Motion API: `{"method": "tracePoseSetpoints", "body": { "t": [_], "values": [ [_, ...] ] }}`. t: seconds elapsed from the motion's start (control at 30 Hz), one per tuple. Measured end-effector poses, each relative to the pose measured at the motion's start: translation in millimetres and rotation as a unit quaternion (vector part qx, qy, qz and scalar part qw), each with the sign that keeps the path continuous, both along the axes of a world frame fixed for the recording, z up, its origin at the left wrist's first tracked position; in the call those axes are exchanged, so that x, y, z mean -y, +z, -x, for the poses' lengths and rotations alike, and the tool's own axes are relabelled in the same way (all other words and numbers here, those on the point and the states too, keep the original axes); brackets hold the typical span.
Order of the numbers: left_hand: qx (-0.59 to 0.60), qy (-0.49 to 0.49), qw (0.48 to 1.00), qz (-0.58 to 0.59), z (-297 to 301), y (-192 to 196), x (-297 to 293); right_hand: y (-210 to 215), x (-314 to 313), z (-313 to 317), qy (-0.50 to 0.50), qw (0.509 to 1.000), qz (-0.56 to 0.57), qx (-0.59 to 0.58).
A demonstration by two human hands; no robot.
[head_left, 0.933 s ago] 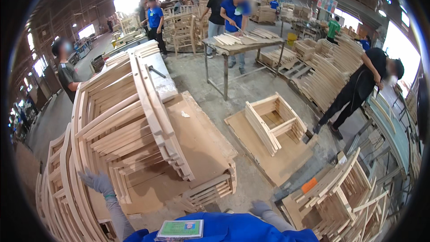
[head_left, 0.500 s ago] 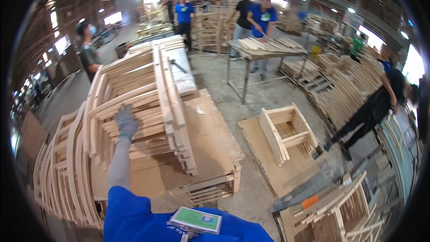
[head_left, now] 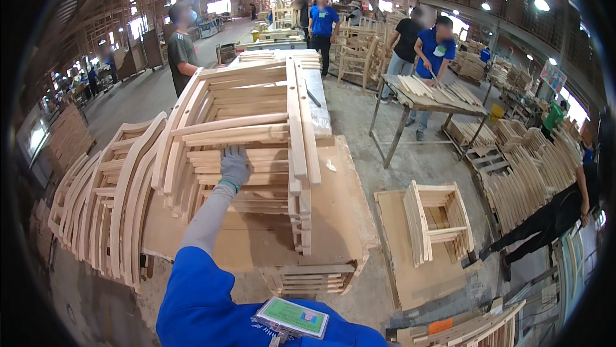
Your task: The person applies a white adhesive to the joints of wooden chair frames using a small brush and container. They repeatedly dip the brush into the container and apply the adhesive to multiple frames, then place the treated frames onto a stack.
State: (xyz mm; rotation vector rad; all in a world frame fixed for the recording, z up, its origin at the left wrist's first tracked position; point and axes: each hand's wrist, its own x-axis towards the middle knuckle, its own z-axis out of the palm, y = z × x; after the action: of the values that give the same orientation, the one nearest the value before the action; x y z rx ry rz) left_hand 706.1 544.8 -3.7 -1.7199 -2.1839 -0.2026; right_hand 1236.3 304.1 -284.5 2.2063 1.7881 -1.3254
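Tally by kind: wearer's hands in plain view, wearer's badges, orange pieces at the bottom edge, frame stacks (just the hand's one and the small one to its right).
Hands: 1, the gloved left hand
Frame stacks: 2, the large stack and the small stack
Badges: 1, the green-and-white badge
Orange pieces: 1, the orange piece
Total: 5

Grey glove, pale tan frames

Frame stack on cardboard, worktable behind, to right
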Motion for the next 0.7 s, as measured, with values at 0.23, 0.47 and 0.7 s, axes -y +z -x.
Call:
{"method": "tracePoseSetpoints", "body": {
  "t": [0.23, 0.47, 0.7],
  "values": [
    [0.002, -0.016, 0.991, 0.135, 9.8, 21.0, -27.6, -5.8, -12.8, 23.9, 0.048, 0.998, 0.032, 0.024],
    [0.064, -0.111, 0.962, 0.243, 28.2, 40.4, -45.4, -7.9, 5.6, 22.1, 0.059, 0.995, 0.068, 0.047],
    [0.097, -0.115, 0.96, 0.238, 26.7, 48.4, -39.6, -1.3, 10.7, 26.2, 0.026, 0.996, 0.082, 0.02]
  ]
}}
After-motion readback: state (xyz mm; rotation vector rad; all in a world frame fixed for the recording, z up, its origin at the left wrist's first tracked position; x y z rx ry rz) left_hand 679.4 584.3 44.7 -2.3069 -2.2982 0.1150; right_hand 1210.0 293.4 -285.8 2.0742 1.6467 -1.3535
